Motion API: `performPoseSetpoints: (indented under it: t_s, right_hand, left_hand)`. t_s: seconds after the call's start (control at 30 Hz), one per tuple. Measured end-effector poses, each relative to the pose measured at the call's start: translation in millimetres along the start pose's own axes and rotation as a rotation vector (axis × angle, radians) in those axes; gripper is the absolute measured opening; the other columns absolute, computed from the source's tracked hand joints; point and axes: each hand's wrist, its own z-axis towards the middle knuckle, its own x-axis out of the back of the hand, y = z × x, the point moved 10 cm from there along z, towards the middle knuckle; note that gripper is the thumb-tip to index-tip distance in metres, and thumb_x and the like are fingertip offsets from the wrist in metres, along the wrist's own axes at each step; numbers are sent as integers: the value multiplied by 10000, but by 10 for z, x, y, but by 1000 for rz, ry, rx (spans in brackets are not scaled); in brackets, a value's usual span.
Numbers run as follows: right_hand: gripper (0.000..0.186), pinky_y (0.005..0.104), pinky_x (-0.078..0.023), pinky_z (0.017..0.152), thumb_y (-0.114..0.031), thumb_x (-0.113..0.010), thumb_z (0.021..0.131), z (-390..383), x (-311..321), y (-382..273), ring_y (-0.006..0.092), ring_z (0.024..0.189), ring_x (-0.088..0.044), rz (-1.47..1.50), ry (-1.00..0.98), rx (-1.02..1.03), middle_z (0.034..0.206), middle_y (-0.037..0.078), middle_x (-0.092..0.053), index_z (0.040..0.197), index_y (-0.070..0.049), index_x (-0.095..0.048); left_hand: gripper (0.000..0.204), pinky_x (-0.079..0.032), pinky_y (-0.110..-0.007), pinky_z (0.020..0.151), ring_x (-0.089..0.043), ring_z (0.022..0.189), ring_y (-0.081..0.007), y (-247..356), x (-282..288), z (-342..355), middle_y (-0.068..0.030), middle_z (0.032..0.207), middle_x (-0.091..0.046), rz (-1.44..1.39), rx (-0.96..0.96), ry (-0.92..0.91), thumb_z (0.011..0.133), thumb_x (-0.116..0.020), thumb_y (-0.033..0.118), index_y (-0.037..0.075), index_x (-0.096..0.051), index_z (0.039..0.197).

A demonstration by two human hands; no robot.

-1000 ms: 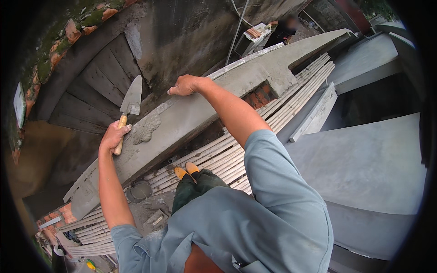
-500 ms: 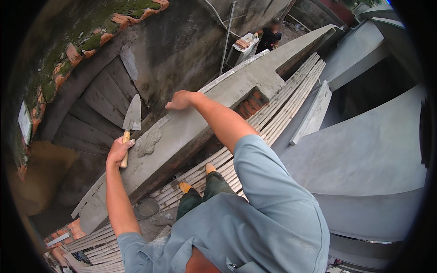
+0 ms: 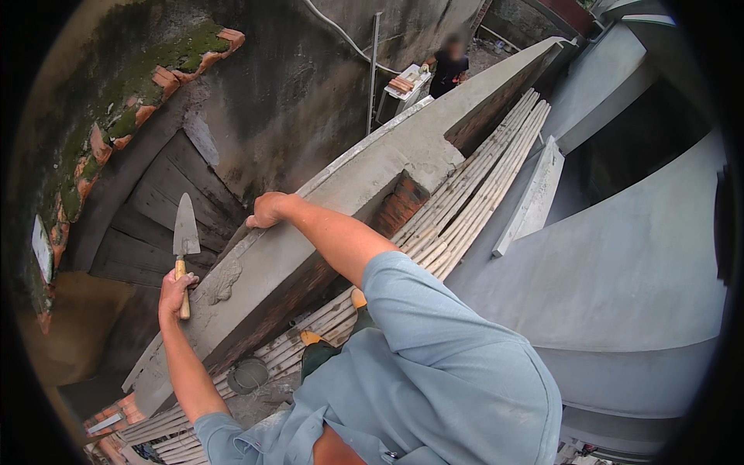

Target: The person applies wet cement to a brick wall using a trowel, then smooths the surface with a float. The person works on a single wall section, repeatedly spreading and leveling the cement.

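- While the left hand (image 3: 175, 293) wraps its fingers around the pale wooden handle of a pointed grey metal trowel (image 3: 183, 252), the tool sits at the far edge of a long grey mortar-faced ledge (image 3: 333, 203), its blade reaching past that edge.
- Dark fanned-out planks (image 3: 167, 198) show behind the blade; how much room separates them cannot be told.
- Just beside the handle, near the same edge, lies a rough mound of grey mortar (image 3: 222, 280).
- Farther up the far edge, the right hand (image 3: 270, 209) has its fingers curled; I cannot tell whether they pinch anything.
- Beyond the right forearm, the smooth top continues toward the ledge's upper-right end.
- A reddish brick-sided notch (image 3: 401, 205) cuts into the near edge, alongside pale slender poles (image 3: 484, 182).
- Near the ledge's lower-left end sits a round grey bucket (image 3: 248, 375).
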Motion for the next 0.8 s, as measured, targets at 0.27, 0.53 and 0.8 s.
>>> performPoseSetpoints:
  t_s: [0.27,0.53,0.8]
  right_hand:
    - [675,470,-476,1129,-552,-562,1027,-75,71,-86,395,1342,-614,-35,7,101,1398,256,-668,1316,41,-707]
    - [638,453,-471,1150,-537,-576,1032,-153,70,-39,359,1393,-584,-22,-33,102,1473,209,-635,1388,-20,-684]
    - [652,455,-473,1143,-546,-582,1024,-168,93,-31,366,1369,-599,-4,-23,106,1447,222,-648,1358,2,-695]
  left_hand:
    - [184,-432,-294,632,-508,685,-91,851,618,-959,9,799,-569,231,-271,388,916,-679,184,53,-574,993]
    - [275,-446,-304,643,-516,701,-116,513,373,-2028,-17,822,-566,225,-226,543,966,-646,181,-3,-579,1159]
    - [415,-507,-320,743,-572,821,-140,-114,105,-2558,-71,964,-589,155,-97,594,988,-676,207,-49,-566,1295]
